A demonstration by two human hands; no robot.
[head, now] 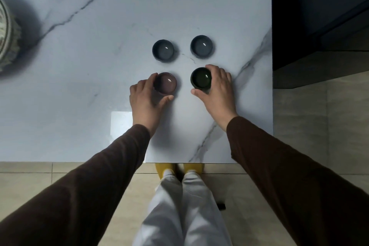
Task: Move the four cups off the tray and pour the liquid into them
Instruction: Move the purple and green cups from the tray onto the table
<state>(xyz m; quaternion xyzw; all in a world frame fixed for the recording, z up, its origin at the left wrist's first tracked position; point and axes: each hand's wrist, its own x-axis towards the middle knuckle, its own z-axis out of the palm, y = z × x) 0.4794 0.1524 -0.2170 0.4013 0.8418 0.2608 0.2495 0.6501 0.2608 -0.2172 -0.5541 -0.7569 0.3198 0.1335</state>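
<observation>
Dark brown long sleeves (279,166), light grey trousers (179,205), yellow shoes (165,168).

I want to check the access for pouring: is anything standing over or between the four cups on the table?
Nothing visible blocks them. The two far cups stand open. The left hand wraps the brown cup and the right hand the dark green cup, at their sides only.

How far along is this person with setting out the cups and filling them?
Four cups stand in a square on the marble table, with no tray under them. In hand: the left hand grips the brown cup and the right hand grips the dark green cup; the two grey cups stand alone. No pouring vessel is clearly visible, and whether any cup holds liquid cannot be told.
</observation>
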